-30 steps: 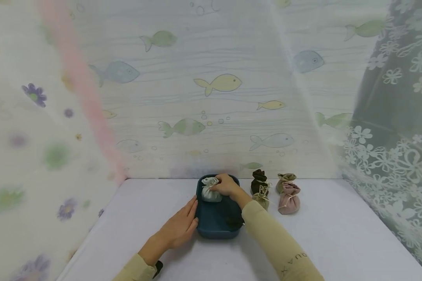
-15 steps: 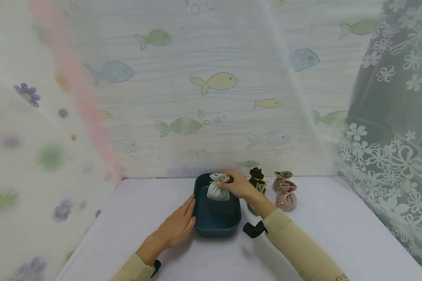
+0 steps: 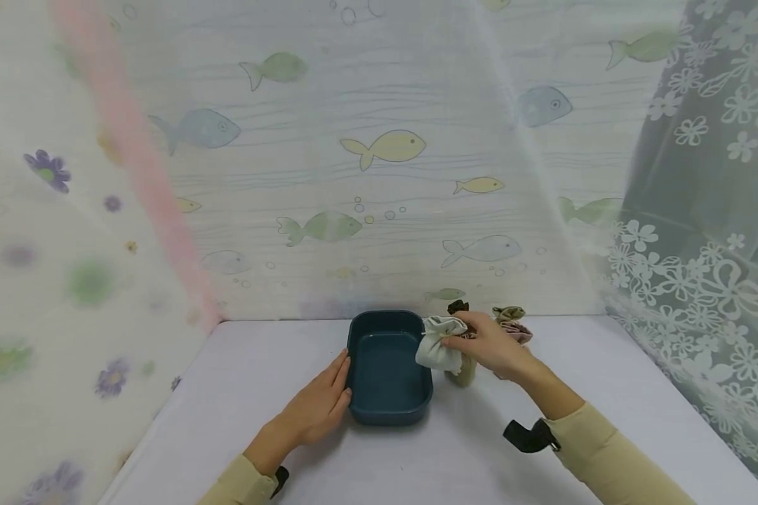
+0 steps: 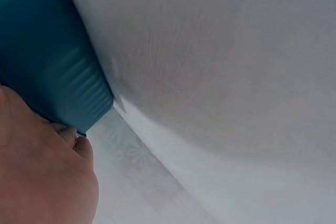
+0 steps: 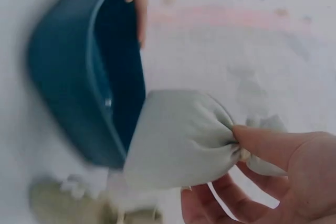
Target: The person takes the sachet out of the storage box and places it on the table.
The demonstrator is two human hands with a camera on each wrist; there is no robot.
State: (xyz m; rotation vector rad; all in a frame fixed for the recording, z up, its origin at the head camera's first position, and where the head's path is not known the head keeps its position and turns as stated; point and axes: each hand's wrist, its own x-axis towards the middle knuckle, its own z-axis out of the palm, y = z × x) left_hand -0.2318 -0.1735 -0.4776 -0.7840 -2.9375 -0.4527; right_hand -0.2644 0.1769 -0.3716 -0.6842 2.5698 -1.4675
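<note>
My right hand (image 3: 489, 347) pinches a pale grey-green drawstring pouch (image 3: 441, 348) by its gathered neck, at the right rim of a dark blue tub (image 3: 388, 414). In the right wrist view the thumb lies on one side of the pouch's (image 5: 178, 140) neck, the fingers on the other. Flat against the tub's left wall, my left hand (image 3: 316, 405) has its fingers straight. The left wrist view shows that hand (image 4: 47, 166) beside the tub's ribbed wall (image 4: 58, 61). Inside the tub, the bare floor is visible in the head view.
Behind the right hand stand more pouches: a dark brown one (image 3: 458, 306), a tan one (image 3: 462, 373), an olive one (image 3: 509, 313) and a pink one (image 3: 516, 332), all partly hidden. A white cloth covers the table (image 3: 240, 379); a fish-print curtain (image 3: 316, 280) hangs at its back edge.
My right hand has lifted the pale pouch out of the tub and carried it to the right, past the rim. The left hand has stayed at the tub's left side.
</note>
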